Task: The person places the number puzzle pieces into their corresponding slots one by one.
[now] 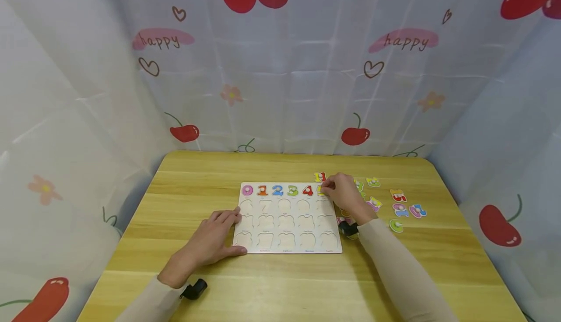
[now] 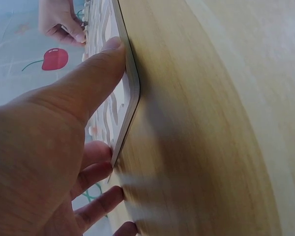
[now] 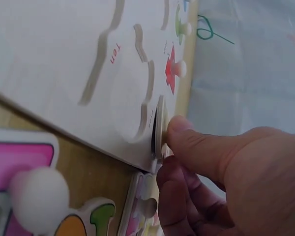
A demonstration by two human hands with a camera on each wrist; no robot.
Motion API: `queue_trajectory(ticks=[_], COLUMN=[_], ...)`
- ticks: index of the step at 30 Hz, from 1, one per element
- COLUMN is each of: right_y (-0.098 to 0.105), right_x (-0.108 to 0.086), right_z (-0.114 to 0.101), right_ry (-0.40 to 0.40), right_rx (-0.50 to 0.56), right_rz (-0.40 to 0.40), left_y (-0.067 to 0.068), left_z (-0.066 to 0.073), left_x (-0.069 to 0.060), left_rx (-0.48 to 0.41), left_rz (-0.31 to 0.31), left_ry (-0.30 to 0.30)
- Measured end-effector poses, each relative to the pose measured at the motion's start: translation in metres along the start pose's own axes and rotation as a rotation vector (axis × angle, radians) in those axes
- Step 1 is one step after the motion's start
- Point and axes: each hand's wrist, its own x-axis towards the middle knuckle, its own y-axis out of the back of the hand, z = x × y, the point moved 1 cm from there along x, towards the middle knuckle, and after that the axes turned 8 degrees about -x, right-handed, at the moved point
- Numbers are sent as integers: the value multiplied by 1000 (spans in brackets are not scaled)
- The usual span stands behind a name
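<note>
A white number-puzzle board (image 1: 296,224) lies on the table, its top row holding the pieces 0 to 4, ending with a red 4 (image 1: 308,190). My right hand (image 1: 344,195) pinches the knob of a yellow number 5 piece (image 3: 160,125) at the row's right end. In the right wrist view this piece stands slightly tilted at the board's surface. My left hand (image 1: 210,239) rests at the board's left edge. Its thumb (image 2: 96,73) presses on the board near a corner, while the other fingers are spread by the edge and the table.
Loose knobbed number pieces lie right of the board, among them a red-and-yellow piece (image 1: 398,195), a blue-and-pink piece (image 1: 418,211) and a green piece (image 1: 396,225). A yellow-and-red 11 (image 1: 320,177) sits behind the board. Cherry-print curtains (image 1: 280,93) surround the wooden table (image 1: 285,288).
</note>
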Motion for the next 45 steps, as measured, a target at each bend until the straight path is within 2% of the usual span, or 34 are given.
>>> queue_trajectory(ticks=[16,26,34,45], right_y=[-1,11,26,46], right_x=[-5,-10,-32,-70], right_z=[4,15,27,45], right_ry=[50,70,88,158], right_rx=[-44,-88,-63,-120], right_rz=[-9,-17,2,54], left_y=[1,-1,-1,-3], left_z=[3,0,0,-3], left_x=[-3,1,0,1], left_rx=[-8,-7,-13,-4], left_rz=[-3,-9,-7,-14], left_ry=[19,16,12,20])
